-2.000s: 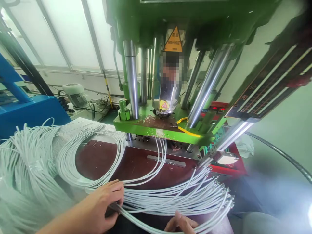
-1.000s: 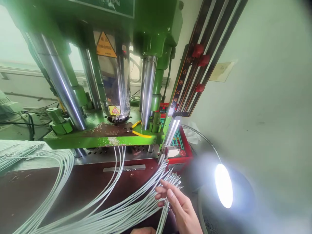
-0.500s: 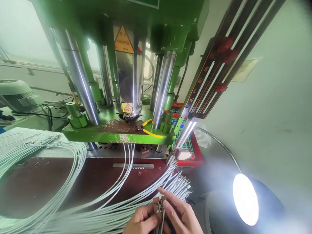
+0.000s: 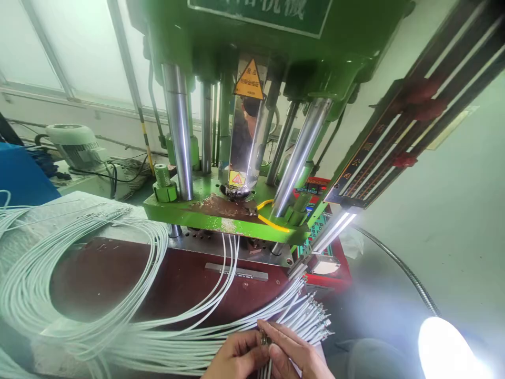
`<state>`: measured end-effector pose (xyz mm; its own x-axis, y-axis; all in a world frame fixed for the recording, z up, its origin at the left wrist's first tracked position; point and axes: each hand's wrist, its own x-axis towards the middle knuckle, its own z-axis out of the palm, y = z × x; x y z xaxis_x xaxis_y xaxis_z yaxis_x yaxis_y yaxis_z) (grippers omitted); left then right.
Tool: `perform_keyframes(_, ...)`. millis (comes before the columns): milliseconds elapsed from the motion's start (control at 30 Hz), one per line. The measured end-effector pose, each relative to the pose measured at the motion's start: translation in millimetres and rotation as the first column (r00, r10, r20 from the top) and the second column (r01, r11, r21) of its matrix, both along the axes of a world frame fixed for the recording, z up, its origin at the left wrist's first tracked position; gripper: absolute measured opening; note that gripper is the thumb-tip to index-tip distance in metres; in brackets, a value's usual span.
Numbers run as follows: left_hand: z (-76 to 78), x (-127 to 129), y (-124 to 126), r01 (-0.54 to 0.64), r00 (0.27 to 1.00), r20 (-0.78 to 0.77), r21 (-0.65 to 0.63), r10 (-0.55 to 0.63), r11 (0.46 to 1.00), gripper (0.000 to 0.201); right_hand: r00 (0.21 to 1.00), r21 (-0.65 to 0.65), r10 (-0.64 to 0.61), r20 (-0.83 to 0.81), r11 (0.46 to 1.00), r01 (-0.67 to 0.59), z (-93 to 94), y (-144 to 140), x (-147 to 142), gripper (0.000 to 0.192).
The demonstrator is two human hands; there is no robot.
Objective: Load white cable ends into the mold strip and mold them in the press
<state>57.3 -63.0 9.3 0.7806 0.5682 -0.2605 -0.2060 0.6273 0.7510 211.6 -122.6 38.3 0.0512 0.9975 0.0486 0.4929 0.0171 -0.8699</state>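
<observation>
At the bottom of the view my left hand [image 4: 240, 353] and my right hand [image 4: 294, 351] meet, both closed around the ends of a few white cables [image 4: 265, 368]. Small metal connectors [image 4: 264, 338] show between my fingertips. A large bundle of white cables [image 4: 177, 342] lies just behind and left of my hands. Their metal-tipped ends [image 4: 321, 321] fan out to the right of my right hand. My fingers hide part of the held ends, so how many I hold is unclear.
Ahead stands a green press [image 4: 221, 218] with steel columns, and several white cables run under its plate. Yellow-handled pliers [image 4: 272, 223] lie on that plate. A slotted metal bar [image 4: 236, 271] rests on the dark red table [image 4: 169, 284]. A bright lamp [image 4: 445, 347] is at lower right.
The camera view has turned left, so the press and table sit further right. My hands stay together on the cable ends, with my right fingers now closer over the connectors.
</observation>
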Motion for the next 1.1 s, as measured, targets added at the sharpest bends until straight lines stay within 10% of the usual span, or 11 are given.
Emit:
perform_keyframes(167, -0.8, -15, -1, -0.094, 0.993, 0.064, -0.135, 0.103, 0.986, 0.03, 0.884, 0.117, -0.041, 0.465, 0.993, -0.016, 9.7, 59, -7, 0.031)
perform_keyframes(367, 17.0, -28, 0, -0.187, 0.981, 0.055, -0.021, 0.188, 0.982, 0.023, 0.756, 0.124, -0.007, 0.655, 0.987, -0.098, -16.6, 134, -32, 0.022)
perform_keyframes(700, 9.7, -23, 2, -0.151, 0.986, -0.061, 0.07, 0.156, 0.986, 0.029, 0.624, -0.021, 0.033, 0.781, 0.999, -0.026, 3.9, 82, -8, 0.015)
perform_keyframes(900, 6.2, -5, -6, -0.113, 0.984, -0.131, 0.077, 0.122, 0.991, 0.032, 0.978, -0.227, -0.076, 0.193, 0.966, 0.12, 14.2, 19, 19, 0.04)
perform_keyframes(1100, 1.5, 10, -13, -0.048, 0.96, -0.262, 0.208, 0.103, 0.977, 0.028, 0.957, -0.268, -0.132, -0.26, 0.962, 0.06, 17.4, 0, 10, 0.055)
